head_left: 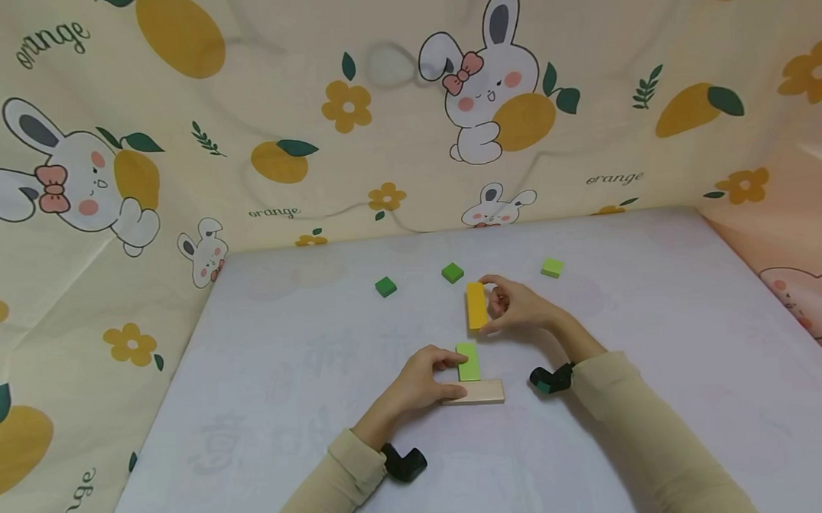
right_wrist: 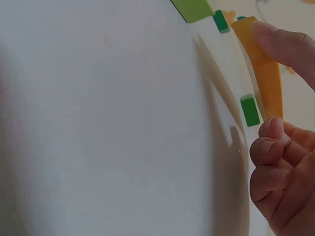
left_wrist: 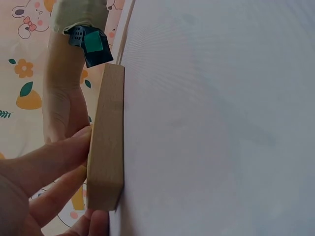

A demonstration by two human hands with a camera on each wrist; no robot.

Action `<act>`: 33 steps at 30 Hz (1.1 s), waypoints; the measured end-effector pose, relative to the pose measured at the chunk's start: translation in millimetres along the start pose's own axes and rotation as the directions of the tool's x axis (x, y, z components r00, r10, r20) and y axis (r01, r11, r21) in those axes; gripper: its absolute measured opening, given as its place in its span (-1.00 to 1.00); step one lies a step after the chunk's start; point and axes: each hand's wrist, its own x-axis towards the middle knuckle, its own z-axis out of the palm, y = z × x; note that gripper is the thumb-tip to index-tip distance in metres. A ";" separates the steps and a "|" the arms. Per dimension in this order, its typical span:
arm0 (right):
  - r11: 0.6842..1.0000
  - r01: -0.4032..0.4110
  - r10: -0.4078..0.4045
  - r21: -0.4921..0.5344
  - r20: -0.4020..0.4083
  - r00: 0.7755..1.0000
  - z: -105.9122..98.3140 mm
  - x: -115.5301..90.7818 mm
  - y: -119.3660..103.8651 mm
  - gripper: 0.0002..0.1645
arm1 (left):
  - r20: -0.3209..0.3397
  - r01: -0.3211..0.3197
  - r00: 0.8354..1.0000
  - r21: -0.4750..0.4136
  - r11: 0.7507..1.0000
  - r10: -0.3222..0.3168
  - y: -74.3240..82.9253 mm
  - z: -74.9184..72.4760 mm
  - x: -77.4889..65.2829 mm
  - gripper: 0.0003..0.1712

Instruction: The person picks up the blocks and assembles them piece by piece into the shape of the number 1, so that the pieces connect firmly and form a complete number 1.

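Note:
On the white table, a pale wooden block (head_left: pixel 484 392) lies lengthwise, with a light green block (head_left: pixel 468 370) against its far side. My left hand (head_left: pixel 416 380) has its thumb on the wooden block's left part and a fingertip at the green block. In the left wrist view the wooden block (left_wrist: pixel 108 132) hides part of the fingers, and the green block is not visible. My right hand (head_left: pixel 523 307) pinches a yellow block (head_left: pixel 477 307) by its two ends, just beyond the green one. The right wrist view shows the yellow block (right_wrist: pixel 268 81) between thumb and fingertips.
Farther back on the table (head_left: pixel 284 346) lie two small dark green blocks, the left one (head_left: pixel 385 287) and the middle one (head_left: pixel 452 272). A small light green block (head_left: pixel 552 267) lies to their right. Patterned cloth (head_left: pixel 379 151) rises behind and along the sides.

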 end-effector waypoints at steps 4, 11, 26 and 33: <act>1.000 0.008 -0.008 0.004 0.018 1.000 3.9 2.6 -2.0 0.06 | 0.011 0.019 1.000 0.004 1.000 -0.019 0.9 -0.3 -0.1 -0.46; 1.000 -0.002 0.002 -0.004 0.033 0.999 9.1 6.7 -2.5 0.06 | 0.013 0.025 1.000 0.005 1.000 -0.026 2.5 -0.7 -0.7 -0.47; 1.000 0.001 -0.001 -0.004 0.048 0.999 16.3 11.1 -4.5 0.02 | 0.014 0.015 1.000 -0.008 1.000 -0.015 1.1 -0.7 0.2 -0.47; 1.000 0.007 -0.006 -0.020 0.052 0.999 19.5 12.0 -7.6 0.03 | 0.012 0.032 0.999 -0.018 0.999 -0.031 1.0 -0.6 0.6 -0.47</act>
